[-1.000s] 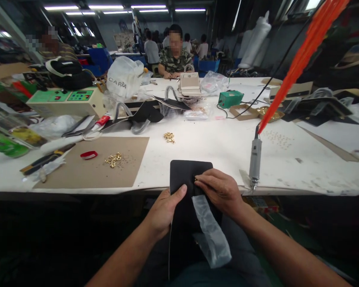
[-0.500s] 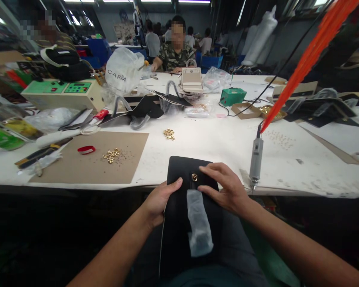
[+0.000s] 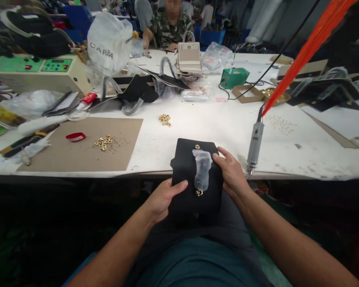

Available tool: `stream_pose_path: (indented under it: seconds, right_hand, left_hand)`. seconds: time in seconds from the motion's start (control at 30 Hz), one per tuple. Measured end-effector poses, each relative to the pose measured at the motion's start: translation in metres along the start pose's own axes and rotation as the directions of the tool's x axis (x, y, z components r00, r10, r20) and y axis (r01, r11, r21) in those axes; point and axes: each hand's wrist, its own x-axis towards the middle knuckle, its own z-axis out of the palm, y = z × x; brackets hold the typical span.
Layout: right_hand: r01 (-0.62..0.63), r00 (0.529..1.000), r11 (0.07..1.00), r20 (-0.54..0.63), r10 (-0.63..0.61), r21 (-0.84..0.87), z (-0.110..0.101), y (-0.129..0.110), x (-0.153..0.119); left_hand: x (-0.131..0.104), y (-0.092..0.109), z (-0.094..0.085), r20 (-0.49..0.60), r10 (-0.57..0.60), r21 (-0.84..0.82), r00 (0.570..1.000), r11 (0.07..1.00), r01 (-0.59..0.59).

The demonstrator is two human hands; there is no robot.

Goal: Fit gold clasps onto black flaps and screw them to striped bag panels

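Note:
A black leather bag piece (image 3: 185, 175) lies folded over the near edge of the white table (image 3: 215, 127) and my lap. A strip wrapped in clear plastic (image 3: 201, 169) runs down its front, with a gold ring (image 3: 199, 193) at its lower end and a gold stud (image 3: 197, 146) near the top. My left hand (image 3: 161, 199) grips the piece's left edge, thumb on the front. My right hand (image 3: 231, 173) holds its right edge, fingers against the side.
A grey handheld tool (image 3: 254, 143) stands at the table edge right of my hand, cable running up. Gold hardware (image 3: 165, 119) and a brown cardboard sheet (image 3: 86, 143) lie to the left. A green-panelled machine (image 3: 42, 71) and a seated person (image 3: 167, 24) are further back.
The leather piece has been folded over, so the plastic-wrapped strip now sits higher with the gold ring at its bottom. My right hand moved from the front to the right edge.

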Motion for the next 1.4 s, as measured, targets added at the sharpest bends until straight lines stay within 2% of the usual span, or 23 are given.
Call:
stream_pose_path:
  seconds: [0.03, 0.1, 0.17, 0.2, 0.27, 0.33, 0.4, 0.53, 0.6, 0.8, 1.0, 1.1, 1.23, 1.3, 1.33, 1.37, 1.4]
  right_hand:
    - [0.047, 0.999, 0.996, -0.011, -0.048, -0.07, -0.003, 0.001, 0.001]
    - [0.227, 0.97, 0.937, -0.022, -0.241, -0.266, -0.009, 0.0, -0.005]
    - [0.446, 0.873, 0.762, 0.038, -0.487, -0.47, -0.016, -0.004, -0.02]
    - [0.534, 0.815, 0.656, 0.118, -0.567, -0.534, -0.018, -0.006, -0.03]
    - [0.655, 0.733, 0.501, 0.316, -0.602, -0.565, -0.021, -0.007, -0.048]
    - [0.695, 0.714, 0.462, 0.453, -0.534, -0.551, -0.02, -0.002, -0.062]
    - [0.679, 0.732, 0.478, 0.464, -0.499, -0.557, -0.016, 0.005, -0.07]
    - [0.599, 0.799, 0.574, 0.363, -0.48, -0.558, -0.006, 0.016, -0.074]
    - [0.577, 0.815, 0.614, 0.334, -0.474, -0.538, -0.002, 0.016, -0.075]
    - [0.642, 0.767, 0.629, 0.368, -0.526, -0.439, 0.004, 0.015, -0.078]
    - [0.628, 0.764, 0.653, 0.493, -0.416, -0.423, 0.001, 0.009, -0.074]
    - [0.647, 0.723, 0.659, 0.585, -0.368, -0.385, -0.004, -0.001, -0.067]
    - [0.691, 0.583, 0.658, 0.768, -0.264, -0.299, -0.01, -0.018, -0.055]
    - [0.653, 0.544, 0.709, 0.816, -0.194, -0.267, -0.01, -0.024, -0.052]
    - [0.615, 0.557, 0.743, 0.812, -0.171, -0.265, -0.01, -0.024, -0.052]
    - [0.566, 0.598, 0.778, 0.786, -0.16, -0.272, -0.01, -0.024, -0.052]
    - [0.509, 0.665, 0.811, 0.73, -0.158, -0.288, -0.009, -0.021, -0.052]
  left_hand:
    - [-0.001, -0.004, -0.001, -0.026, 0.002, 0.031, 1.0, 1.0, -0.001]
    - [-0.001, -0.007, -0.001, -0.078, 0.032, 0.046, 0.996, 0.999, -0.028]
    - [-0.001, -0.007, 0.0, -0.105, 0.062, 0.03, 0.993, 0.998, -0.059]
    - [-0.001, -0.006, 0.001, -0.114, 0.077, 0.023, 0.99, 0.997, -0.075]
    - [-0.001, -0.004, 0.004, -0.125, 0.101, 0.024, 0.987, 0.995, -0.099]
    - [0.0, -0.005, 0.007, -0.135, 0.126, 0.044, 0.983, 0.992, -0.121]
    - [0.0, -0.008, 0.011, -0.145, 0.164, 0.066, 0.976, 0.986, -0.155]
    - [0.0, -0.014, 0.016, -0.159, 0.233, 0.081, 0.959, 0.972, -0.223]
    - [-0.001, -0.015, 0.016, -0.169, 0.246, 0.075, 0.954, 0.969, -0.237]
    - [-0.006, -0.016, 0.018, -0.193, 0.262, 0.026, 0.946, 0.965, -0.262]
    - [-0.009, -0.012, 0.015, -0.185, 0.261, 0.094, 0.947, 0.964, -0.247]
    - [-0.01, -0.01, 0.012, -0.169, 0.253, 0.133, 0.953, 0.964, -0.232]
    - [-0.013, -0.007, 0.009, -0.135, 0.183, 0.187, 0.974, 0.97, -0.157]
    - [-0.014, -0.007, 0.009, -0.12, 0.152, 0.182, 0.981, 0.975, -0.129]
    - [-0.014, -0.007, 0.009, -0.12, 0.145, 0.168, 0.982, 0.978, -0.124]
    - [-0.014, -0.007, 0.009, -0.125, 0.143, 0.147, 0.982, 0.981, -0.124]
    - [-0.013, -0.008, 0.009, -0.135, 0.143, 0.124, 0.98, 0.984, -0.127]
